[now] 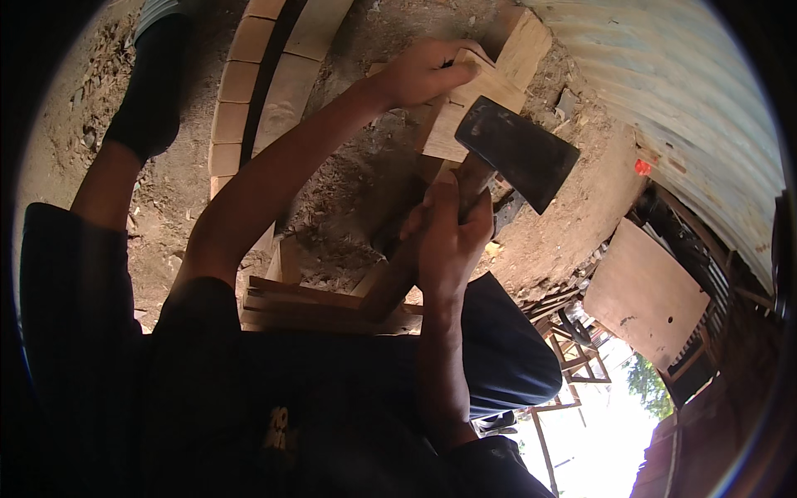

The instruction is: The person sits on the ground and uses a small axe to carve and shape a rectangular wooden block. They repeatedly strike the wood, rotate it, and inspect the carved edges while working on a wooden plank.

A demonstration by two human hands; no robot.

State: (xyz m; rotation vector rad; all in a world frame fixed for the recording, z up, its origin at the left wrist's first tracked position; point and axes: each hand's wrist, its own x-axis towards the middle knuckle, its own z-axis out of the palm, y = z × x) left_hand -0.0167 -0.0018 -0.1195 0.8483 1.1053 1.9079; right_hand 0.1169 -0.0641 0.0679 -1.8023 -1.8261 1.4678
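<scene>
My left hand (pixel 427 70) grips a pale wooden piece (pixel 457 124) near its upper end, with a second wooden block (pixel 523 46) behind it. My right hand (pixel 448 232) is closed round the wooden handle (pixel 386 282) of an axe, just below its dark metal head (pixel 515 149). The axe head overlaps the pale piece in this view, and I cannot tell whether they touch.
Stacked boards (pixel 299 303) lie near my lap. Curved rows of wooden pieces (pixel 237 112) rest on the dirt ground at left. My socked foot (pixel 149 83) is beside them. A corrugated metal sheet (pixel 689 100) and a square panel (pixel 643 290) stand at right.
</scene>
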